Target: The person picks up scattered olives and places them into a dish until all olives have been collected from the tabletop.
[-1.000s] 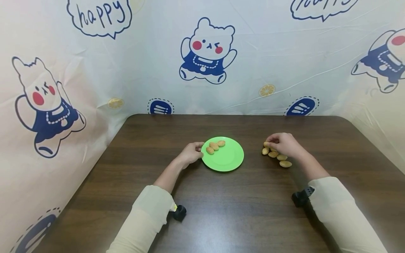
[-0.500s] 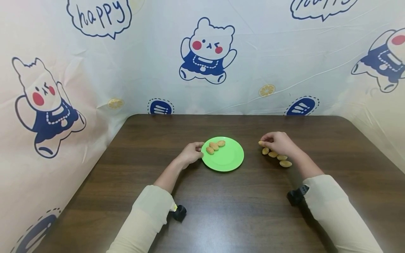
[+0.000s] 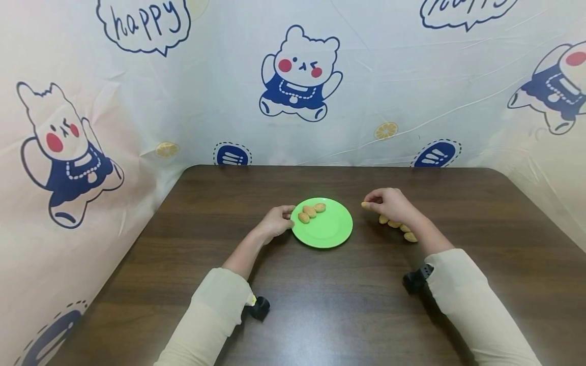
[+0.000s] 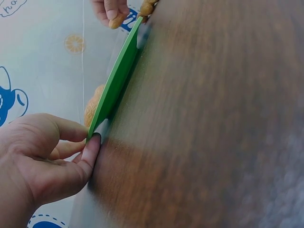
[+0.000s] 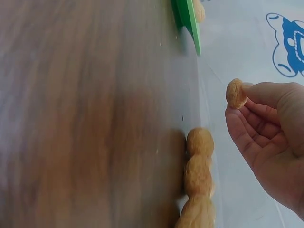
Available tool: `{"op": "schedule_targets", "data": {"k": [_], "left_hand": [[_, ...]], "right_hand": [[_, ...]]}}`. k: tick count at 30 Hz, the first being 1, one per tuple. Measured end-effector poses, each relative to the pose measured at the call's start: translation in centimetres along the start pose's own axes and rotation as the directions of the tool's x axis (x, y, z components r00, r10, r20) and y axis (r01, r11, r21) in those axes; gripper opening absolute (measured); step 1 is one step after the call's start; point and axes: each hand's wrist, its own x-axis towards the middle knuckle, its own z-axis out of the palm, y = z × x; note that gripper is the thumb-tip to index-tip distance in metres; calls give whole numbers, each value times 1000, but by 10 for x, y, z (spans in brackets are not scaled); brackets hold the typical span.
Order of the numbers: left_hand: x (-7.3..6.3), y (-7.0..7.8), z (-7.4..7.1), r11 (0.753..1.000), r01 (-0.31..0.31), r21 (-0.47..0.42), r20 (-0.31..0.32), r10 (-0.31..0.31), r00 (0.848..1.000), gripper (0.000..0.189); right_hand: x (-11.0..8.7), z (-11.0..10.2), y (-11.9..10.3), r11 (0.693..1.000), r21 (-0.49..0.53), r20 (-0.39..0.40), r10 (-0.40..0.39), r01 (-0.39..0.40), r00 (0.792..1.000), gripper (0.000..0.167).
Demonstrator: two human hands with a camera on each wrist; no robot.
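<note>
A round green plate [image 3: 322,232] lies on the brown table, with three tan oval pieces, one of them a middle piece [image 3: 310,211], near its far left side. My left hand [image 3: 275,222] pinches the plate's left rim; the left wrist view has the thumb and fingers [image 4: 76,130] at that edge. Right of the plate, my right hand [image 3: 391,205] holds one small tan oval piece [image 5: 236,93] between thumb and fingertips, raised above the table. Several more such pieces [image 5: 198,175] rest in a row beneath this hand, partly hidden by it in the head view.
The wooden table [image 3: 329,295] reaches back to a pale curtain [image 3: 229,91] printed with cartoon bears and the word happy. A black wrist camera [image 3: 260,308] sits by the left cuff, and another black camera [image 3: 415,281] by the right.
My right hand has lifted one tan oval piece from the row and carried it left toward the plate. The left hand and plate have stayed in place.
</note>
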Motion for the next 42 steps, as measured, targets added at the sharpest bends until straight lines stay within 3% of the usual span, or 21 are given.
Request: {"op": "schedule_targets", "data": {"k": [26,42], "left_hand": [[-1,-1,-1,1000,-3,-1,-1,3,1000,56],[1,-1,0,1000,-7,9,-1,7,1000,56]], "right_hand": [[18,14,-23,996,85,0,-4,4,1000,21],[35,27,-32,994,108,62,13,-20,998,22]]}}
